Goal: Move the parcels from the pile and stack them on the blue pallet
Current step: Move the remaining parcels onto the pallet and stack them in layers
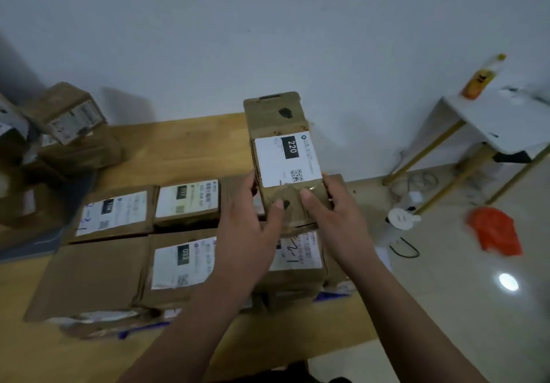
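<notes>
Parcel [282,150] is gripped at its near end by yr left hand [253,213] & right hand [336,207], fingers curled round its sides, long axis pointing away from you, over the stack [184,204] on the pallet [140,329], so prob. just lower it straight.

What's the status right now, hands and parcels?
Left hand and right hand both grip the parcel marked 220. Held over the stacked parcels, near their right end. Nothing seen blocking it.
</notes>
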Tool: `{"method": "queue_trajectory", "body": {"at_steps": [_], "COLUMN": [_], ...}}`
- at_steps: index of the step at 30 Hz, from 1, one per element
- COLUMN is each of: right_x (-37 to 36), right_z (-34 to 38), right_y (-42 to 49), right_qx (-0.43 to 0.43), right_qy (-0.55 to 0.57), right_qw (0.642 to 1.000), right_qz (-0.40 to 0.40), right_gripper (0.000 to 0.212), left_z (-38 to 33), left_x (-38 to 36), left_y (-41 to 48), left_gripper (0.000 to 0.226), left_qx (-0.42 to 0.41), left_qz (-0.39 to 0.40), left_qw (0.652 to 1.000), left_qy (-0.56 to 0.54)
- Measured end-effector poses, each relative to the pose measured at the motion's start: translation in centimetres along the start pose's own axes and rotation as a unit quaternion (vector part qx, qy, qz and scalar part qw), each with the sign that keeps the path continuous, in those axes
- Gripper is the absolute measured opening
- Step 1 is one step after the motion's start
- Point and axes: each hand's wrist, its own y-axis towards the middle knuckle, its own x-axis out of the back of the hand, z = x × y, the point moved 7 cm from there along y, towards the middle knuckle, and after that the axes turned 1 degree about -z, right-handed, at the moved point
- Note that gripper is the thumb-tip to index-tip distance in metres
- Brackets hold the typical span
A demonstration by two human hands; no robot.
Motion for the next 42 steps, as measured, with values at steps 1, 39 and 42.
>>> {"method": "queue_trajectory", "body": {"at_steps": [1,39,42], "right_x": [1.7,7.8,7.7], "right_z": [-0.7,-15.3,-15.1], "right_y": [-0.2,-1.5,-1.6], "right_qx": [-0.011,-0.184,-0.185], "right_qy": [0.004,-0.1,-0.076], "right_qw": [1.0,0.977,0.979], "right_qz": [-0.015,-0.043,-0.042], "right_gripper": [0.019,0.022,0.014], "left_z": [-0.7,3.6,3.6], "left_x": [-1.6,-14.4,-14.5], "left_y": [-0.4,-4.2,-4.1], "left_gripper": [0.048,0.078,0.079], "left_qx": [0.0,0.012,0.015], "left_qz": [0.018,0.206,0.207], "left_qw": [1.0,0.922,0.92], "left_qy": [0.006,0.328,0.332]}}
